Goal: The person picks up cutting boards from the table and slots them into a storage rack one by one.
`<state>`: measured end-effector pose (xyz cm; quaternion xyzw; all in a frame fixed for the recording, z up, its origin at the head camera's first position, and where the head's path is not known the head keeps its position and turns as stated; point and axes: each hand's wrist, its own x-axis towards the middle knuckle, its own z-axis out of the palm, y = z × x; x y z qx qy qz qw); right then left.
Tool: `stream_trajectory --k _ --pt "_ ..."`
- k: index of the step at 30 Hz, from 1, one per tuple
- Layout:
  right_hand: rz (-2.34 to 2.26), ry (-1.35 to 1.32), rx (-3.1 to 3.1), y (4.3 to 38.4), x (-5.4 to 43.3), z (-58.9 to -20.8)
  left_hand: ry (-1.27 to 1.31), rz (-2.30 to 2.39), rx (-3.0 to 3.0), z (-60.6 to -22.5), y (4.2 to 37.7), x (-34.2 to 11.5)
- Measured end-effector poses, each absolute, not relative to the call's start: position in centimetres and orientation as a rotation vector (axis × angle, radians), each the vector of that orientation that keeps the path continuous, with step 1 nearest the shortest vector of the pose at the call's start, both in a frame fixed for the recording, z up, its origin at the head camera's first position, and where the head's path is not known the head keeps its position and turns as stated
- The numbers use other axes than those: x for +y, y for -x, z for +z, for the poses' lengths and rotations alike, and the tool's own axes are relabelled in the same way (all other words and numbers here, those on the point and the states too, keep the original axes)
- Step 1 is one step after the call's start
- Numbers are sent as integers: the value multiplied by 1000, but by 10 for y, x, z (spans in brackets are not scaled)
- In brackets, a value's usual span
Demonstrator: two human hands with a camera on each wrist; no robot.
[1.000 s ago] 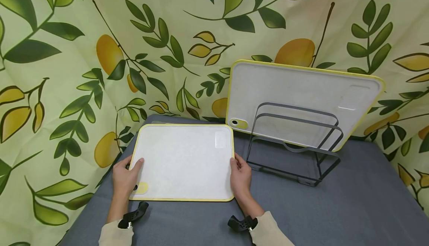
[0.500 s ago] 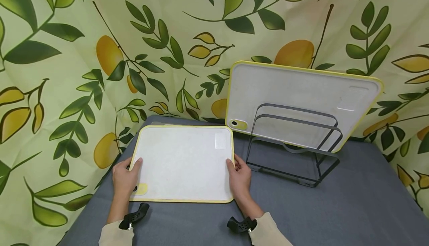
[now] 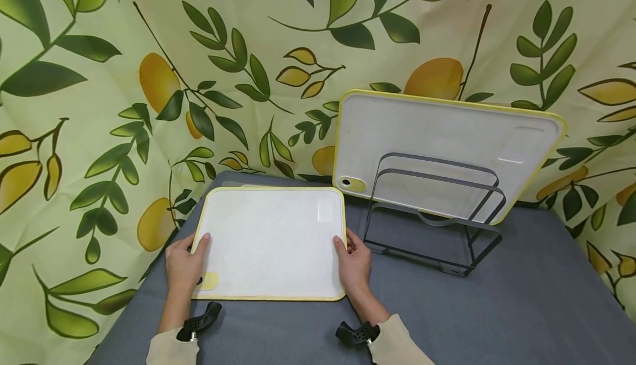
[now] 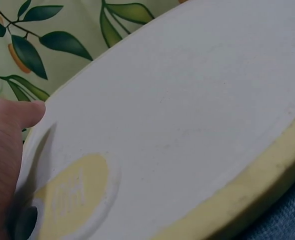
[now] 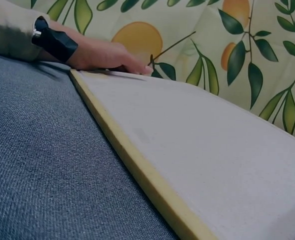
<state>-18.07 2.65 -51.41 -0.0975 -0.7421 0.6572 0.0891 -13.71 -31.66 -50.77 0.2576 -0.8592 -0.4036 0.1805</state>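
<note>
"What's sitting nearest?"

"Two sleeves (image 3: 174, 349) with black straps (image 3: 199, 322) at the wrists. Beyond them, gray table (image 3: 526, 304) is running up to the board's (image 3: 270, 243) near edge."

"And the hands?"

"Both are clamping that board, well apart. The left hand (image 3: 181, 263) is gripping its left edge, the right hand (image 3: 356, 263) its right, each thumb lying on the white face. The remaining fingers are mostly hiding past the rim."

"How is the board lying?"

"White side up, left of the rack (image 3: 432, 222), its yellow rim squaring with the person. I can't tell whether it is resting fully on the table."

"Where's the room tight?"

"On both flanks: the left hand is sitting near the table's left edge, the right hand just beside the rack's near left corner. Wide table is stretching rightward, on the near side of the rack."

"Past the far edge?"

"Something pale and flat is peeking out; most of it is hiding. To the right, a far board (image 3: 437, 127) is leaning in the rack, wires crossing its lower half. Behind everything, the leafy backdrop (image 3: 238, 0) is rising close to the table's far edge."
</note>
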Motion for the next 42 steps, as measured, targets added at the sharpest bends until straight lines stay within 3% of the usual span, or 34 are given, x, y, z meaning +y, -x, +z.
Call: stream_trajectory --k 17,42 --pt "2015 296 -2149 181 26 -514 -643 -1156 -2286 -506 137 -316" --pt "2069 232 -2080 173 31 -498 -779 -1353 -2114 -495 132 -321"
